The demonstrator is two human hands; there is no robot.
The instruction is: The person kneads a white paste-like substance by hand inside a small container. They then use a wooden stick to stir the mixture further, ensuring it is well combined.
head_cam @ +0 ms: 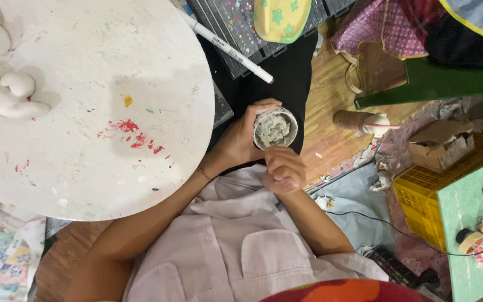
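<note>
A small round container [275, 128], filled with a lumpy grey paste, is grasped by the left hand [240, 140], whose fingers are wrapped around its wall so that its open top faces the camera. The container is held in the air over a black cloth [286, 84], just off the edge of the round white board [96, 106]. The right hand [284, 169] is seen just below the container, its fingers curled into a loose fist; a small pinch of something may be enclosed there, but this cannot be told from the view. A thin bracelet [204, 174] is worn on the left wrist, and a pale buttoned shirt [241, 240] is seen beneath both forearms. The white board is marked with red paint specks, and pale unpainted clay figures [6, 92] are set along its left edge. A white marker pen [231, 51] lies across a dark slatted tray [236, 33] above the hands, where a yellow moulded piece with green flowers [282, 18] is also placed. To the right, a yellow crate [420, 196], a torn cardboard box [441, 144] and a green table edge [465, 223] are seen on the wooden floor.
</note>
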